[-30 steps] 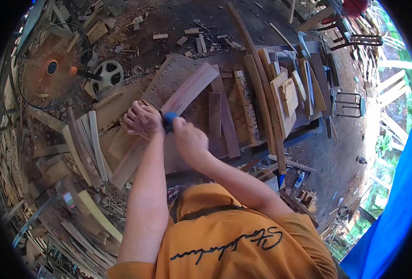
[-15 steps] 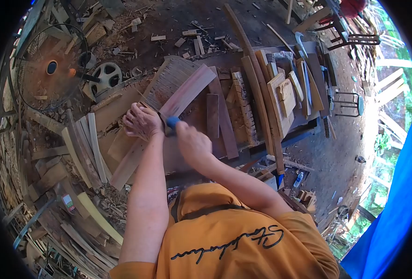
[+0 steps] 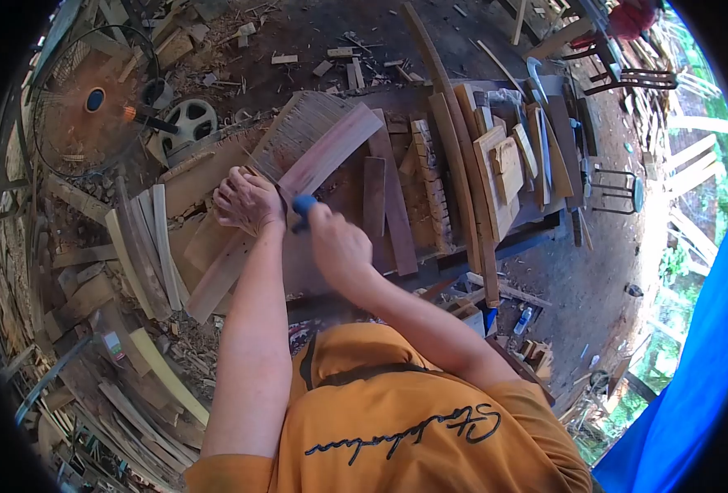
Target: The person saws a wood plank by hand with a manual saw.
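A long wooden plank (image 3: 335, 150) lies diagonally across the workbench, its lower end (image 3: 216, 283) emerging below my left wrist. My left hand (image 3: 247, 201) is pressed down over the middle of this plank, fingers bent around it. In my right hand (image 3: 341, 246) is the blue handle of a handsaw (image 3: 302, 204), with the fist closed around it. The dark blade crosses the plank just beside my left hand and is mostly hidden. Under the plank sits a grey, weathered ridged board (image 3: 298, 131).
Reddish-brown boards (image 3: 392, 214) and stacked lumber (image 3: 491, 164) cover the bench's right side. A fan (image 3: 94, 100) and a spoked wheel (image 3: 189, 123) stand at upper left. Curved strips (image 3: 142, 246) lean on the left. Offcuts litter the floor; a stool (image 3: 619, 191) stands at right.
The right hand and the saw handle have shifted only slightly along the cut. The left hand stays on the plank, while the whole view has tilted a little.
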Demonstrator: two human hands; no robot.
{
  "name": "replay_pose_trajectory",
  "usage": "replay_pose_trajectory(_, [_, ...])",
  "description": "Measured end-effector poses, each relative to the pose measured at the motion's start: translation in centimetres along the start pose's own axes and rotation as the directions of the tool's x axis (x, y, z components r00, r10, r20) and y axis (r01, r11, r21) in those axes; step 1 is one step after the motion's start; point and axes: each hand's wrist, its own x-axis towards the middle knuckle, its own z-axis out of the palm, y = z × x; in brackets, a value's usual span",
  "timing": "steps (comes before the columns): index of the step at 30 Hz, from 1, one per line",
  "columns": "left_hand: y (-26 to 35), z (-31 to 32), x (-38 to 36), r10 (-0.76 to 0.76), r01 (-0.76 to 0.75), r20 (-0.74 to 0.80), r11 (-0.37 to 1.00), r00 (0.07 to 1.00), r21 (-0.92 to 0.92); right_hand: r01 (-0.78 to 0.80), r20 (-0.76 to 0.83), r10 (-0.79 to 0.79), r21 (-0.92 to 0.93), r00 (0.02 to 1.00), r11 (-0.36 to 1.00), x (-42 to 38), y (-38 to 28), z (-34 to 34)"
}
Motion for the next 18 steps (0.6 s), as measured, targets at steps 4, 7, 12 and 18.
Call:
replay_pose_trajectory(4, [-0.5, 0.5, 0.3, -0.031, 0.031, 0.047, 0.999, 0.998, 0.012, 0.058, -0.045, -0.059, -0.015, 0.997, 0.998, 2.7, -1.0, 1.0])
replay_pose_trajectory(7, [-0.1, 0.5, 0.1, 0.019, -0.02, -0.041, 1.0, 0.999, -0.022, 0.032, 0.016, -0.032, 0.02, 0.999, 0.999, -0.3, 0.7, -0.5])
replay_pose_trajectory(12, [-0.4, 0.6, 0.3, -0.001, 0.001, 0.007, 1.0, 1.0, 0.0, 0.014, 0.023, -0.013, -0.026, 1.0, 1.0, 2.5, -1.5, 0.5])
replay_pose_trajectory(18, [-0.2, 0.2, 0.1, 0.011, -0.011, -0.003, 0.999, 1.0, -0.035, 0.017, 0.059, -0.016, -0.016, 0.998, 1.0, -0.5, 0.4, -1.0])
